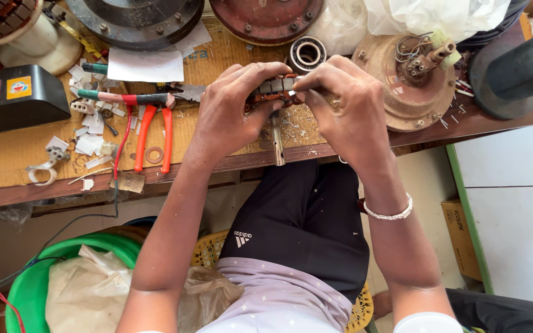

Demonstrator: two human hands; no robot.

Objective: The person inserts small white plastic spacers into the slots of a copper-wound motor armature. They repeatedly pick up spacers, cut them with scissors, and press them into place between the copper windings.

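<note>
Metal, stiff and small, the slotted core sits pinched at its ends between left hand and right hand near the bench's front edge.

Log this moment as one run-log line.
left hand: grips small dark segmented metal part | right hand: pinches same part | orange-handled pliers: lying on brown wooden bench | steel ball bearing: behind hands

Quick count across the counter

Two hands in play, left hand and right hand, on one small motor core. One pair of orange-handled pliers, one bearing ring, one black box, one copper washer, one green tub below, one beaded bracelet.
</note>
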